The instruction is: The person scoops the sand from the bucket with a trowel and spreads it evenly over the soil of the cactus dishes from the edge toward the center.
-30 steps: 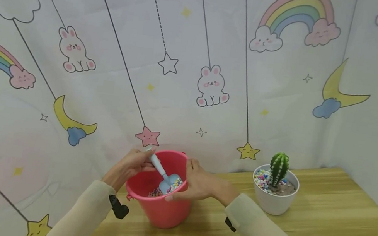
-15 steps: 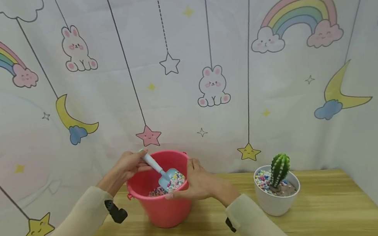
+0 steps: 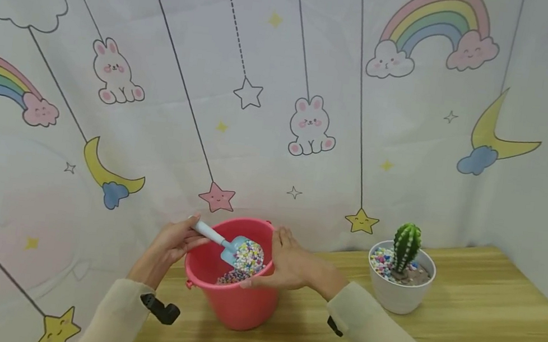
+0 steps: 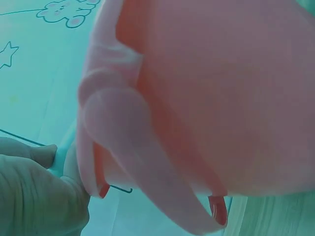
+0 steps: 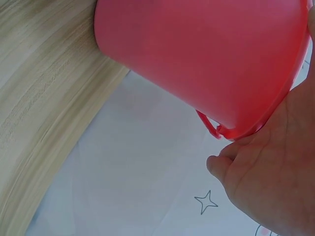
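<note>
In the head view my left hand [image 3: 171, 244] pinches the pale handle of a small light-blue toy shovel [image 3: 213, 236] over the left rim of a pink-red bucket [image 3: 240, 308]. The shovel's blade, heaped with colourful pebbles [image 3: 249, 256], is inside the bucket. More small pebbles [image 3: 233, 277] lie below it. My right hand [image 3: 294, 263] holds the bucket by its right side, thumb along the front rim and fingers toward the back. In the left wrist view the bucket's handle [image 4: 147, 162] hangs at its side, and its wall hides most of the shovel. The right wrist view shows my palm against the rim.
A white pot [image 3: 399, 295] with a green cactus [image 3: 405, 248] stands to the right of the bucket. Colourful pebbles cover part of its brown soil. Bucket and pot stand on a wood-grain table [image 3: 479, 330], with a printed cloth backdrop [image 3: 172, 125] close behind.
My left hand has moved left and slightly down, drawing the shovel handle lower and flatter. The blade has turned upward and shows a fuller heap of pebbles. The right hand stays on the bucket.
</note>
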Tool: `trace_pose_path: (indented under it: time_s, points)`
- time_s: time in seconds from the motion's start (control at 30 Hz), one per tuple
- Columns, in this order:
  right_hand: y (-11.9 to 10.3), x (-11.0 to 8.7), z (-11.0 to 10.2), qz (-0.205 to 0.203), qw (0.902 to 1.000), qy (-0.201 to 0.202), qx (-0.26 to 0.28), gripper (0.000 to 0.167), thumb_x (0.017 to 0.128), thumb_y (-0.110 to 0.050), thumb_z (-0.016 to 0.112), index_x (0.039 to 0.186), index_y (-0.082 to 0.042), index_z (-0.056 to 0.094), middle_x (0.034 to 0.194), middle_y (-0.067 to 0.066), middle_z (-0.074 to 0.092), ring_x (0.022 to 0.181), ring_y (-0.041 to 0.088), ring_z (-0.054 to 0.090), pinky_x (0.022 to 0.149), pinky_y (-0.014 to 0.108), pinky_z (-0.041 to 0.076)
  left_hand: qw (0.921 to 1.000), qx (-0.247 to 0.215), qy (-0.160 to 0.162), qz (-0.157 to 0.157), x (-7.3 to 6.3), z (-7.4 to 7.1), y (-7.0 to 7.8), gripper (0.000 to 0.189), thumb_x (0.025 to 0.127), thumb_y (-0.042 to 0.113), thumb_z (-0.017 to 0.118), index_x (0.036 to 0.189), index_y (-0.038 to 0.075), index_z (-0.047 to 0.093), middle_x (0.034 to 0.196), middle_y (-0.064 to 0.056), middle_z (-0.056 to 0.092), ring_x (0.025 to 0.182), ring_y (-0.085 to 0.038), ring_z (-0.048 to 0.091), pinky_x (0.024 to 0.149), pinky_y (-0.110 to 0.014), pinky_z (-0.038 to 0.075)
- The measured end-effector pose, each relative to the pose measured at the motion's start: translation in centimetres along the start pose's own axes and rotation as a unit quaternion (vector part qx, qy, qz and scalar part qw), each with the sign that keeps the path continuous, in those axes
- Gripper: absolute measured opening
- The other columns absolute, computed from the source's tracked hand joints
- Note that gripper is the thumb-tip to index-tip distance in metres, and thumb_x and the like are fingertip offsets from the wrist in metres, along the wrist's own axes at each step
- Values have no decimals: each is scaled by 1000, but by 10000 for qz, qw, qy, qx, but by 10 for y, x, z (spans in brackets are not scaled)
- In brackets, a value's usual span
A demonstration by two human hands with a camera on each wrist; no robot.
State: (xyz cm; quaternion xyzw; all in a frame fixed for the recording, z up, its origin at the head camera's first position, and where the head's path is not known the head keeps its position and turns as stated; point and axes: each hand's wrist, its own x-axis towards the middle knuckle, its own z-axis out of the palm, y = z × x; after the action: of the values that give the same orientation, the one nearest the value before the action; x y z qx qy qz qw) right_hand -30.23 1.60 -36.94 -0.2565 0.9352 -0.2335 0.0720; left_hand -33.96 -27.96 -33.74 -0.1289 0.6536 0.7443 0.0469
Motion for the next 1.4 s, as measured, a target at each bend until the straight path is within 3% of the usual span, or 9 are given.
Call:
trace_pose_path:
  time_s: [0.07,0.2,0.5,0.93,1.4]
  points:
    - [0,0,-1,26,9999,-2,-115,142,74,-93,61,169,-6,2,178,16,2,167,38,4,131,55,34,9997,-254,-5,-18,0,-1,1,57,109,32,55,152,-3,42,90,-9,76,81,-22,80,94,-40,63]
    - [0,0,0,71,9997,11,-216,141,73,-93,62,169,-7,2,179,15,1,167,37,2,129,56,36,9984,-563,10,23,-1,-4,2,52,110,32,54,152,3,43,89,-7,75,81,-21,80,93,-38,64]
    - [1,0,2,-8,9997,53,-249,142,73,-95,60,169,-8,4,179,15,1,167,38,2,131,55,34,9968,-780,-6,159,-8,-10,1,50,109,32,55,152,7,44,90,-4,76,83,-20,81,90,-34,65]
    - [1,0,2,56,10000,28,-74,140,74,-90,65,169,-8,3,179,15,4,167,37,5,126,58,40,9961,-859,175,87,-8,-17,-1,32,109,34,56,133,14,54,88,-2,75,83,-18,81,88,-29,66]
    - [2,-1,2,-121,9998,185,10,137,74,-89,66,169,-10,7,178,16,12,165,38,13,120,58,48,9960,-765,399,223,-11,-14,-1,38,109,35,56,137,11,53,87,-1,73,82,-17,81,86,-29,66]
